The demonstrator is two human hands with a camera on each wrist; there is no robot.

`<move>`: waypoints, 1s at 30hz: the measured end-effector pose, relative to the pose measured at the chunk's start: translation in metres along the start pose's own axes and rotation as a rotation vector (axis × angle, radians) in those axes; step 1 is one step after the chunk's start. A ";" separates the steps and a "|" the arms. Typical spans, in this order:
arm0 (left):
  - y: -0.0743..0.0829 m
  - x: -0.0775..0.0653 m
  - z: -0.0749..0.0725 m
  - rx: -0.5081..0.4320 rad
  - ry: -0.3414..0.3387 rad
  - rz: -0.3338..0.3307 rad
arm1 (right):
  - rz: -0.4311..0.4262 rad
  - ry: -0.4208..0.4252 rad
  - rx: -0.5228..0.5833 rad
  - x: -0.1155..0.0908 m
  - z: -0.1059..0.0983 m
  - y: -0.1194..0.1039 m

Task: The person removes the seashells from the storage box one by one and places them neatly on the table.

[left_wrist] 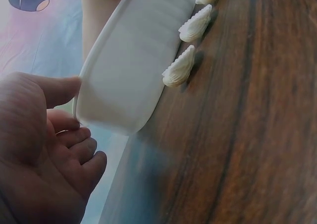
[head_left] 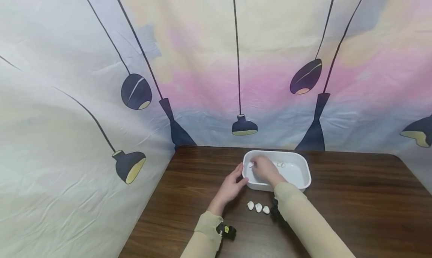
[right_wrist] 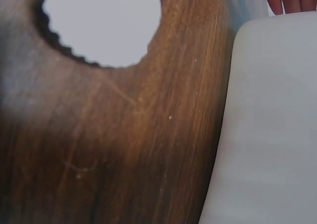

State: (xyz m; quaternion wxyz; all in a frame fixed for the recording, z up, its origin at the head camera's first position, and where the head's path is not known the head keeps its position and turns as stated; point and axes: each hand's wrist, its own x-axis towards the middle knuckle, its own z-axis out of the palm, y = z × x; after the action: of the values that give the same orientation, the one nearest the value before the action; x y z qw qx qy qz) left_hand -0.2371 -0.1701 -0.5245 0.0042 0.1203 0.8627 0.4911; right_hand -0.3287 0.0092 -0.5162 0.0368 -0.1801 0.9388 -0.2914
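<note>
A white rectangular tub (head_left: 305, 175) stands near the table's far edge. My left hand (head_left: 230, 186) pinches its left end; in the left wrist view the thumb (left_wrist: 62, 90) and index finger meet at the rim. My right hand (head_left: 266, 168) reaches down inside the tub with curled fingers. One white seashell (head_left: 251, 164) is by its fingertips; whether the fingers pinch it is hidden. Two more seashells (head_left: 283, 165) lie inside, farther right. In front of the tub, three ribbed white seashells form a row: a left one (head_left: 250, 205), a middle one (head_left: 258, 207) and a right one (head_left: 266, 210).
The dark wooden table (head_left: 364, 205) extends to both sides of the tub. Behind it hangs a cloth (head_left: 209, 126) printed with lamps, which also runs along the left side. Black cameras are strapped to both wrists, the left camera (head_left: 229, 231) just above the tabletop.
</note>
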 end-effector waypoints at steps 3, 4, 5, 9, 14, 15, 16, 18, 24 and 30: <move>0.000 0.000 0.001 0.003 0.000 -0.003 | 0.015 -0.011 -0.001 0.000 0.001 0.000; 0.000 0.000 0.001 0.004 0.000 -0.003 | 0.018 -0.014 -0.001 0.000 0.001 0.000; 0.000 0.000 0.001 0.006 0.000 -0.003 | 0.019 -0.015 -0.001 -0.001 0.000 0.000; 0.000 0.001 0.001 0.012 -0.001 0.002 | 0.018 -0.020 -0.011 -0.001 -0.002 -0.002; 0.000 0.003 -0.001 0.017 -0.002 0.008 | 0.006 -0.016 -0.023 -0.001 -0.003 -0.003; -0.001 0.003 -0.001 0.019 -0.001 0.009 | -0.002 -0.018 -0.020 -0.001 -0.003 -0.003; -0.001 0.003 -0.001 0.019 0.000 0.011 | -0.010 -0.020 -0.017 -0.001 -0.003 -0.003; -0.002 0.003 -0.001 0.018 0.000 0.010 | -0.026 -0.025 -0.009 -0.001 -0.002 -0.004; -0.003 0.003 0.000 0.013 0.001 0.012 | -0.018 -0.051 0.016 0.000 0.000 -0.007; -0.002 0.002 0.001 0.001 -0.001 0.002 | -0.003 -0.058 0.021 -0.001 0.002 -0.006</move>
State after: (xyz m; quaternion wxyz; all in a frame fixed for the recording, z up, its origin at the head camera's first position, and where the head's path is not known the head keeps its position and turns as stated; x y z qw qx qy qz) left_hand -0.2399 -0.1702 -0.5265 0.0041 0.1214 0.8629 0.4905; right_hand -0.3257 0.0039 -0.5149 0.0655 -0.1897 0.9339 -0.2959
